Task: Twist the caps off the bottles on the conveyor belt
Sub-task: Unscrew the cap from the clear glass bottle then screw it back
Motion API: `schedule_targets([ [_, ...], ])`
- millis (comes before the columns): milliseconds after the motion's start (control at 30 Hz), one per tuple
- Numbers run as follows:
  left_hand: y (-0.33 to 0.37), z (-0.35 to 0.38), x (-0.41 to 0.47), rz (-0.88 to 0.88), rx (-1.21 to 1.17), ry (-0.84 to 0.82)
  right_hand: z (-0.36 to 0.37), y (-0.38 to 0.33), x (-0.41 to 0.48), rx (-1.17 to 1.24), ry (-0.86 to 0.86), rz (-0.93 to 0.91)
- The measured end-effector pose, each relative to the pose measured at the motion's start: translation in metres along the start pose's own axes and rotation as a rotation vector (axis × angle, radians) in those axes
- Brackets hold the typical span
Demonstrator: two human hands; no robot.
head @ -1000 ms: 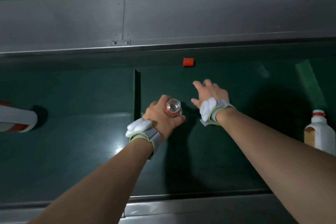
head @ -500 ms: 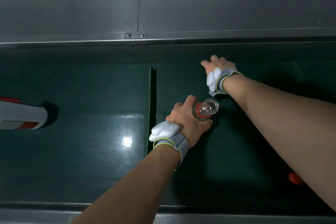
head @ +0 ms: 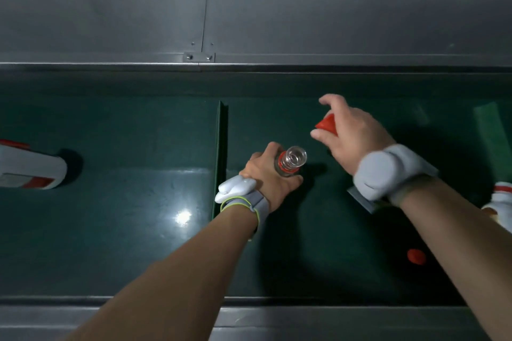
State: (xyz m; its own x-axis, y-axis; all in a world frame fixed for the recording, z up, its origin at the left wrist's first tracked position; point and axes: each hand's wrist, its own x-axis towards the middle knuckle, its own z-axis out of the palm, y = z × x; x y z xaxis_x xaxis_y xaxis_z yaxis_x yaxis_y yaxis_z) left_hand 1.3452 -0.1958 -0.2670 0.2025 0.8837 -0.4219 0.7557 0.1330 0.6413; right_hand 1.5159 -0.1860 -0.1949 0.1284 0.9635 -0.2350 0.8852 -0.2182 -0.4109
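Note:
My left hand (head: 270, 177) grips a clear bottle (head: 291, 160) that stands on the dark green conveyor belt (head: 138, 216). The bottle's mouth is open, and a red ring sits around its neck. My right hand (head: 352, 130) hovers up and to the right of the bottle, its thumb and fingers pinching a red cap (head: 327, 124). A second red cap (head: 416, 256) lies on the belt near the front right. A white bottle with red bands (head: 30, 170) lies at the left edge. Another white bottle (head: 500, 205) shows at the right edge, partly hidden by my right forearm.
A raised green cleat (head: 220, 152) crosses the belt just left of my left hand. Grey metal rails run along the far side (head: 249, 22) and the near side (head: 304, 318) of the belt. A light green strip (head: 493, 130) lies on the belt at the far right.
My right hand has pulled back from the far side of the belt toward the bottle, now holding the red cap that lay there. My left hand keeps its grip on the open bottle.

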Motion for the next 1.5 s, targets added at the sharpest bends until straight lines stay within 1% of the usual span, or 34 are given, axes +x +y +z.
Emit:
schedule_targets([
  [67, -0.001, 0.000, 0.001, 0.006, -0.003, -0.005, -0.026, -0.008, -0.031, 0.069, -0.024, -0.088],
  [167, 0.002, -0.005, -0.002, -0.016, 0.014, -0.052, -0.045, -0.021, -0.066, 0.101, -0.134, -0.103],
  [233, 0.008, -0.008, -0.012, -0.015, 0.056, -0.076, -0.045, -0.029, -0.086, 0.064, -0.160, -0.094],
  [333, 0.010, -0.009, -0.036, -0.015, 0.097, -0.160, -0.041, -0.034, -0.113, -0.012, -0.139, -0.160],
  [433, 0.004, -0.001, -0.068, -0.027, 0.157, -0.221, -0.034, -0.035, -0.133, -0.012, -0.093, -0.205],
  [533, 0.002, 0.008, -0.091, -0.013, 0.208, -0.241, -0.023, -0.036, -0.151, -0.028, -0.094, -0.194],
  [633, 0.009, 0.009, -0.096, -0.004, 0.240, -0.253, -0.020, -0.030, -0.159, -0.061, -0.086, -0.205],
  [800, 0.025, 0.011, -0.101, -0.018, 0.328, -0.324, -0.007, -0.030, -0.166, -0.286, -0.119, -0.287],
  [867, 0.026, 0.012, -0.104, 0.004, 0.330, -0.321, -0.002, -0.031, -0.168, -0.299, -0.121, -0.231],
  [967, 0.025, 0.011, -0.103, 0.011, 0.335, -0.302, -0.001, -0.027, -0.168, -0.244, -0.065, -0.144],
  [1033, 0.022, 0.011, -0.103, 0.006, 0.324, -0.292, 0.000, -0.026, -0.171, -0.226, -0.052, -0.125],
  [1100, 0.021, 0.012, -0.102, 0.014, 0.320, -0.286, 0.002, -0.027, -0.172, -0.281, -0.037, -0.090],
  [1200, 0.019, 0.012, -0.102, 0.013, 0.334, -0.275, 0.001, -0.029, -0.167, -0.368, -0.031, 0.039],
  [1233, 0.019, 0.012, -0.102, 0.012, 0.331, -0.278, 0.001, -0.028, -0.167, -0.376, -0.033, 0.051],
  [1333, 0.018, 0.012, -0.102, 0.023, 0.327, -0.276, 0.001, -0.027, -0.170, -0.359, -0.021, -0.032],
  [1367, 0.018, 0.013, -0.103, 0.029, 0.331, -0.275, 0.000, -0.028, -0.169, -0.357, -0.014, -0.031],
  [1467, 0.019, 0.014, -0.103, 0.021, 0.342, -0.282, 0.000, -0.028, -0.165, -0.356, -0.016, 0.104],
  [1500, 0.019, 0.014, -0.103, 0.015, 0.337, -0.283, 0.001, -0.028, -0.166, -0.356, -0.023, 0.104],
])
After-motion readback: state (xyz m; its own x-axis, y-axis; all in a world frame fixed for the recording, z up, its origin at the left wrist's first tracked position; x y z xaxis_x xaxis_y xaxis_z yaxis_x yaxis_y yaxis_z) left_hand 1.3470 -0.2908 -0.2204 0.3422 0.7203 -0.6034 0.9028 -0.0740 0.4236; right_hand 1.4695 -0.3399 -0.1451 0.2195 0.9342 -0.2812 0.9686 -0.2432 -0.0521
